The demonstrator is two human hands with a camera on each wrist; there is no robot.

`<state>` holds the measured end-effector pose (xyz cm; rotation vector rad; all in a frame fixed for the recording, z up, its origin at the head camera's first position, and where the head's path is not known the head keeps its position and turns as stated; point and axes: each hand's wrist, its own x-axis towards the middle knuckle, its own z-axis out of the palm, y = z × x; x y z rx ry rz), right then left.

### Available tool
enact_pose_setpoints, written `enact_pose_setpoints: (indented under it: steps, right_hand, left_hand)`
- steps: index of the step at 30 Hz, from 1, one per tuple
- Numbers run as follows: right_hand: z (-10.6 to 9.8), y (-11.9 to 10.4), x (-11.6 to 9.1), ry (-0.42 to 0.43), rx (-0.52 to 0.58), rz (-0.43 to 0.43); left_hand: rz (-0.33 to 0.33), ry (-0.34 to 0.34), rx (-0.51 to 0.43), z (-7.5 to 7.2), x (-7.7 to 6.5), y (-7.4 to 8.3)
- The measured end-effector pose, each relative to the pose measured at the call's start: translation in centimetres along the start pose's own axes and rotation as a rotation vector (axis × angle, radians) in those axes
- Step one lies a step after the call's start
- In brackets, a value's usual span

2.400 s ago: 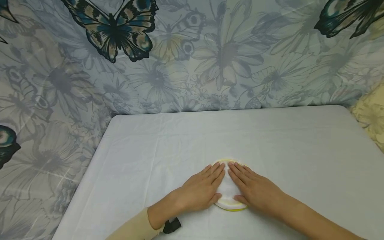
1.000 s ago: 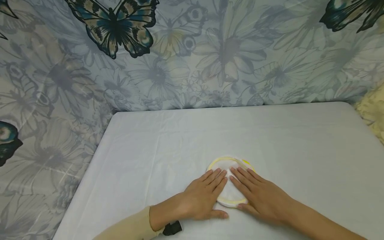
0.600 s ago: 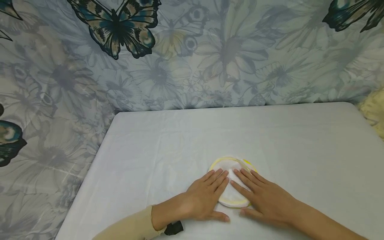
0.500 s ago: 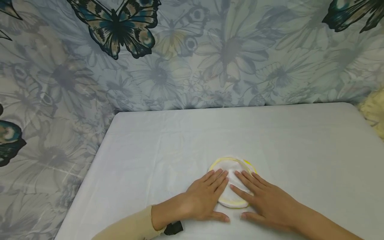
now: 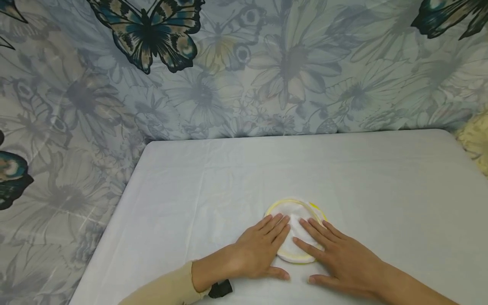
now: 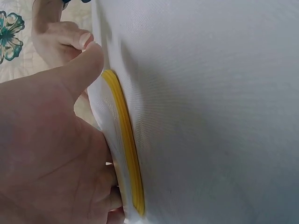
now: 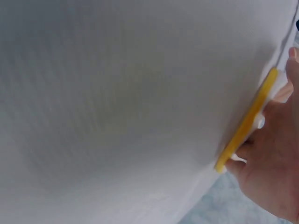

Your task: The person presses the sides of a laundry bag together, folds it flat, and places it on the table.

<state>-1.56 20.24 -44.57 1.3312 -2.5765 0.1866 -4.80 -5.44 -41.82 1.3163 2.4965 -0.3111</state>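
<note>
A flat, round white fabric piece with pale yellow rings lies on the white-covered table; a brighter yellow bit shows at its far right edge. Across its left part rests my left hand, fingers straight and close together, thumb out over the cloth. My right hand lies over the right edge with fingers spread, its thumb on the near side. Thick yellow trim runs along the piece's side in the left wrist view. The right wrist view shows the yellow trim beside the right hand's fingers. Both palms cover parts of the piece.
White cloth with faint creases covers the table. Behind and to the left hangs a fabric backdrop printed with flowers and butterflies. A black object sits under the left wrist, by the beige sleeve.
Both hands have slid a little toward the near side, uncovering the far rim. The right hand has shifted right and its fingers have spread. The bright yellow at the near rim now shows far right.
</note>
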Motion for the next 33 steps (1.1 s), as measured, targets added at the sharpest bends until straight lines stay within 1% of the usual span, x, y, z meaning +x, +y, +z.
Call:
enact_pose_setpoints:
  steps: [5, 8, 10, 14, 18, 21, 26, 33]
  right_hand:
    - [-0.1, -0.1, -0.1, -0.007, -0.006, -0.003]
    - [-0.2, -0.3, -0.3, -0.017, -0.001, -0.002]
    - [-0.3, -0.4, -0.3, -0.022, 0.002, 0.004]
    - [-0.5, -0.5, -0.2, -0.010, 0.001, 0.017]
    - [-0.8, -0.5, 0.1, -0.004, 0.008, 0.022]
    - [-1.0, -0.4, 0.2, -0.001, 0.017, 0.028]
    - [-1.2, -0.2, 0.4, 0.007, 0.040, 0.044]
    - [-2.1, 0.6, 1.0, 0.011, 0.084, 0.126]
  left_hand:
    - [0.005, -0.010, 0.005, -0.1, 0.0, 0.1]
    - [0.009, 0.002, -0.001, 0.0, -0.1, 0.3]
    - [0.008, 0.029, -0.016, 0.0, -0.3, 0.3]
    - [0.017, 0.105, -0.052, 0.0, -0.3, 0.1]
    - [0.021, 0.164, -0.052, -0.1, -0.3, -0.1]
    - [0.020, 0.185, -0.052, -0.2, -0.2, -0.2]
    - [0.011, 0.208, -0.108, -0.8, -0.5, -0.6]
    - [-0.017, 0.271, -0.176, -1.3, -0.8, -1.8]
